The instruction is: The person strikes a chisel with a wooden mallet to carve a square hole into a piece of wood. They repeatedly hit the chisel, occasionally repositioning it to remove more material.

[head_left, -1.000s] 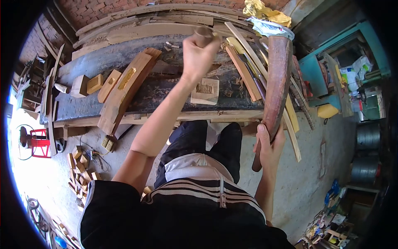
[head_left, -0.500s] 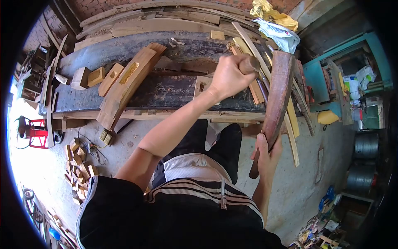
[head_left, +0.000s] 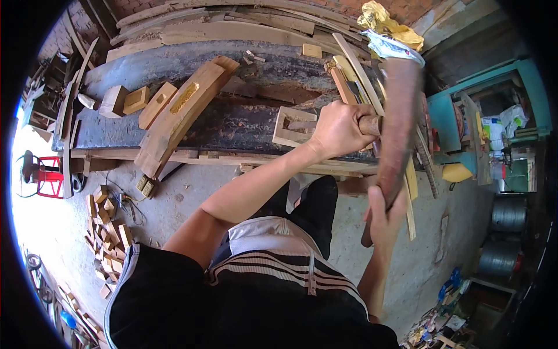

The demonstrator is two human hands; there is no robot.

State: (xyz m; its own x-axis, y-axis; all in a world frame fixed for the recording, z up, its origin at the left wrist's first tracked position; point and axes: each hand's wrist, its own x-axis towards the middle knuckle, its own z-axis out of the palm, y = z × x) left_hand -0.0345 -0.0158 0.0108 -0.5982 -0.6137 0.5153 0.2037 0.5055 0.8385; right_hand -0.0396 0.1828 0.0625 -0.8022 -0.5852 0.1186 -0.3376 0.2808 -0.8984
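My left hand point(head_left: 343, 131) is closed around a chisel point(head_left: 369, 125), its thick wooden handle end sticking out on the right. On the other side of the fist, the blade reaches into the recess of a pale wooden block point(head_left: 284, 135) on the bench. My right hand point(head_left: 387, 214) grips a long reddish-brown wooden mallet point(head_left: 398, 116) by its narrow lower end. Blurred by motion, the mallet's broad part stands right beside the chisel's handle end and overlaps it in this view.
A dark, worn bench point(head_left: 232, 128) carries a long mortised beam point(head_left: 185, 113) and several small blocks on the left. Wooden strips point(head_left: 358, 72) and tools lie at the right end. Offcuts point(head_left: 108, 232) are piled on the floor at left.
My left hand has come down and right, and the chisel blade now shows at the block's recess. The mallet has shifted slightly right and blurred.
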